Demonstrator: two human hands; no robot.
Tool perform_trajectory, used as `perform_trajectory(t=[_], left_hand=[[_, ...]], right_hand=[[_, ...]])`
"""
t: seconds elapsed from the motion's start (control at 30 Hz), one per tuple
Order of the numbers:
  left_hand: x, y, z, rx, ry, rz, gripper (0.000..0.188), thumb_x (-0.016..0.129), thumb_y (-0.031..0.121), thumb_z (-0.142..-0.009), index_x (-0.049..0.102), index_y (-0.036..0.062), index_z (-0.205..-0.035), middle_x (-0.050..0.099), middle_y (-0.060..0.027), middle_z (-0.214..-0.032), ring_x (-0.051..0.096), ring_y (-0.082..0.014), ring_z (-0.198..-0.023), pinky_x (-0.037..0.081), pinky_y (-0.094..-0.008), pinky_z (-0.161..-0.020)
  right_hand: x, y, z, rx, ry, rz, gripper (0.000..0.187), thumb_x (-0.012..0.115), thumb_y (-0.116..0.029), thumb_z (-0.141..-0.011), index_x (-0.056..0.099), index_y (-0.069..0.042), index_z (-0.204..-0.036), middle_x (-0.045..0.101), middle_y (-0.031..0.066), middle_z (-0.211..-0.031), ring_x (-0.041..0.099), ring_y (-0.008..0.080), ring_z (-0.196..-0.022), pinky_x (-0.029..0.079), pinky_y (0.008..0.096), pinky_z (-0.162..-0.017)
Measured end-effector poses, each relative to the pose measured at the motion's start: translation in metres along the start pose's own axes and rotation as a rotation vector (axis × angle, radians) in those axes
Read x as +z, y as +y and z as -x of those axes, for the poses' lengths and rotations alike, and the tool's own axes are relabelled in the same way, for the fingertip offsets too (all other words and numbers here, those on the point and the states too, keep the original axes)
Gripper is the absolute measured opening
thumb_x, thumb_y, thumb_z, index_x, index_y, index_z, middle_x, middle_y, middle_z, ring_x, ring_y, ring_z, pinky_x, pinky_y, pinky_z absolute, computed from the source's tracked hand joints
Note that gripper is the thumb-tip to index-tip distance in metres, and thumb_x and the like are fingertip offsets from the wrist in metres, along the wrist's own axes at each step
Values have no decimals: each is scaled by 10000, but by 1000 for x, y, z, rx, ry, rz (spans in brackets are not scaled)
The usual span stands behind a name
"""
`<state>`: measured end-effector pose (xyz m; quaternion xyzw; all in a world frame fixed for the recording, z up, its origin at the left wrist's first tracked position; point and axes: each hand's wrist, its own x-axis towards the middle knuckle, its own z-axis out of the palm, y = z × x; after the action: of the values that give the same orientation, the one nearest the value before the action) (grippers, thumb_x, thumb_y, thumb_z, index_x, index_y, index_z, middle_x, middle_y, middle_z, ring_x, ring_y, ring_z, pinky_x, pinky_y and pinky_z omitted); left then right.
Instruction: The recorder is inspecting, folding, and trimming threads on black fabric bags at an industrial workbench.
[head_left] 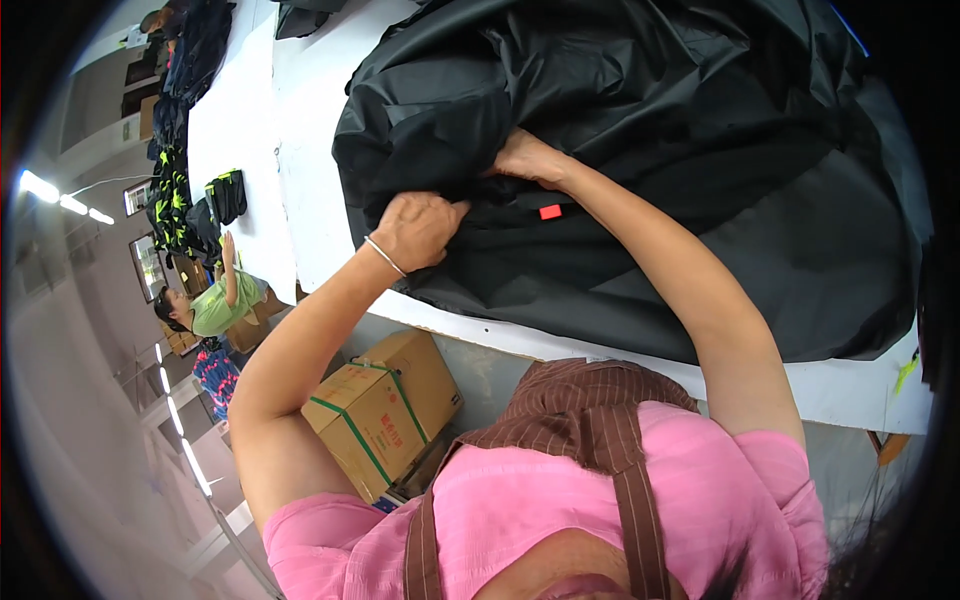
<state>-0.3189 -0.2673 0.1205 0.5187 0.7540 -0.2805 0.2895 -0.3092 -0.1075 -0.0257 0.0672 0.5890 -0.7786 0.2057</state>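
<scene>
A large heap of smooth black fabric (640, 260) is spread in loose folds in front of me; whether it is one piece or several, I cannot tell. My left hand (415, 230), with a thin light bangle at its wrist, is closed on the fabric at its left part, knuckles up. Just to the right and farther away, my right hand (532, 160) reaches into a fold, its fingertips hidden under the cloth and its visible fingers bent around it. A small red tag (550, 212) lies on the fabric below my right wrist.
Under the fabric is a white table (330, 160), its near edge running in front of my apron. A cardboard box (385, 410) with green straps stands below on the left. Far left, a person in a green top (225, 305) stands by dark folded garments (226, 197).
</scene>
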Motion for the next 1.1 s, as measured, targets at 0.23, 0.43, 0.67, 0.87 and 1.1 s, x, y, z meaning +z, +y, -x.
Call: perform_trajectory(t=[0.23, 0.43, 0.67, 0.87, 1.1], left_hand=[[-10, -14, 19, 13, 97, 88, 83, 690, 63, -672, 673, 54, -752, 625, -104, -832, 613, -277, -858, 492, -356, -866], [8, -7, 29, -17, 209, 171, 137, 624, -8, -649, 673, 63, -756, 590, -107, -818, 601, -279, -881, 457, -334, -968], [-16, -2, 22, 4, 148, 126, 126, 586, 83, -784, 680, 64, -703, 631, -97, -839, 615, -272, -890, 487, -332, -908], [-11, 1, 28, 66, 209, 250, 220, 673, -15, -586, 688, 42, -799, 598, -97, -860, 591, -281, -905, 480, -347, -891], [-15, -3, 29, 15, 185, 294, 206, 676, -24, -608, 690, 35, -805, 605, -99, -848, 602, -280, -922, 481, -341, -924]], right_hand=[[-7, 5, 8, -87, 85, 495, 451, 686, -172, -725, 601, 83, -1087, 618, 281, -1081, 581, 401, -1072, 476, 402, -905], [-1, -5, 19, -68, 66, 425, 448, 707, -190, -731, 614, 83, -1074, 625, 286, -1071, 596, 397, -1049, 489, 394, -889], [49, 14, -19, -162, -219, 924, 442, 614, -323, -811, 650, 15, -1095, 651, 224, -1083, 631, 331, -1036, 511, 384, -872], [70, 18, -33, -195, -2, 922, 487, 517, -368, -869, 555, -123, -1289, 590, 84, -1278, 587, 252, -1149, 499, 360, -925], [38, 41, -34, -233, 146, 559, 468, 636, -322, -802, 612, -43, -1178, 645, 149, -1148, 633, 310, -1018, 512, 362, -851]])
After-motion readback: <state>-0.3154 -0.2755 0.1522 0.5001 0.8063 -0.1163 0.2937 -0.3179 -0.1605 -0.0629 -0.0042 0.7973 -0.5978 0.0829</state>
